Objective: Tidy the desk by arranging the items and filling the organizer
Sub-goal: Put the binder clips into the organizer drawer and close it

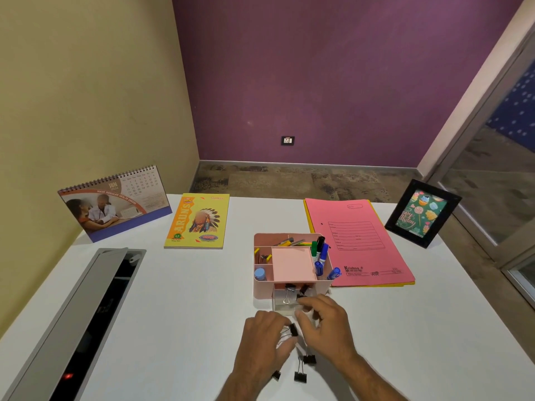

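a pink organizer is sitting near the middle of the white table, with its small clear drawer standing pulled out toward the person. a few black binder clips are lying inside the drawer. the organizer's top compartments are holding blue markers along its right side, a pad of pink notes in the centre, a small blue-capped bottle at the near left, and pencils along the back.

the left hand is curling its fingers around a black binder clip just in front of the drawer, so its grip is closed on that clip. the right hand is hovering beside it, fingertips bent over the drawer's near edge and seeming to pinch another clip there, though the grip is partly hidden and i cannot tell for sure.

three loose clips are lying on the table between the forearms, close to the near edge.

farther back, a desk calendar is standing at the left, a yellow notebook is lying beside it, pink file folders are resting just right of the organizer, and a black picture frame is standing at the far right. a grey cable tray is running along the table's left side with its lid open.
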`<state>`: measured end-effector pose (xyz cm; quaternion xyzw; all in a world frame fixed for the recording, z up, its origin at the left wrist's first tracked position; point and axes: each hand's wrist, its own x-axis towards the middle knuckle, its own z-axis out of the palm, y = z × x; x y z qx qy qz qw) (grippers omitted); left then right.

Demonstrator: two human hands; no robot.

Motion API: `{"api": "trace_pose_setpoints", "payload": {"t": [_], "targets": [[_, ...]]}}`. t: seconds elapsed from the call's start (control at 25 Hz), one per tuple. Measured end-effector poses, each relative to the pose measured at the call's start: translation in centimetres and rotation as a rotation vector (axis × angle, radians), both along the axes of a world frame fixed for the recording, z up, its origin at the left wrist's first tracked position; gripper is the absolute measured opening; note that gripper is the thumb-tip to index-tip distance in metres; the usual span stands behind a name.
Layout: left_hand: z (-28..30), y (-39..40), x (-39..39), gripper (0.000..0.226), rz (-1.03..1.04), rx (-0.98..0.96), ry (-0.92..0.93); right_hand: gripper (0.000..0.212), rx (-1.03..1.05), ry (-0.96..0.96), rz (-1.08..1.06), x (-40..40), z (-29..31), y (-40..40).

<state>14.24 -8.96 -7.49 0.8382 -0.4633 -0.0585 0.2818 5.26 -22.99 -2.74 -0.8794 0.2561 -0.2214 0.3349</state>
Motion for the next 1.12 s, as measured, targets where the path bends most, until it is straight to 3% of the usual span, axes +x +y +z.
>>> {"api": "trace_pose_setpoints", "payload": {"t": [0.24,0.36,0.44,0.52,0.68,0.76,0.92,1.12], "targets": [[2.8,-0.7,-0.1,0.028,0.072,-0.188,0.030,0.031,0.423,-0.034,-0.107,-0.5,0.5,1.4],[3.6,-0.1,-0.2,0.039,0.120,-0.200,0.173,0.036,0.491,-0.120,-0.181,-0.4,1.4,1.1],[3.3,0.7,0.0,0.042,0.103,-0.191,0.258,0.035,0.463,-0.178,-0.200,-0.4,2.2,0.6],[2.7,1.4,0.2,0.050,0.045,-0.129,0.221,0.031,0.387,-0.167,-0.195,0.0,2.9,0.1],[2.2,2.6,0.5,0.054,0.057,-0.127,0.285,0.024,0.154,0.013,-0.094,1.1,2.7,-1.0],[2.4,3.4,0.3,0.048,0.027,-0.003,0.239,0.020,0.061,0.111,-0.034,1.6,2.3,-1.6],[2.6,4.1,0.2,0.058,-0.017,0.307,0.215,0.014,-0.038,0.195,-0.005,2.7,2.4,-1.8],[2.5,3.2,0.0,0.049,-0.083,0.380,0.163,0.020,-0.100,0.285,0.025,3.0,2.0,-2.1]]}}
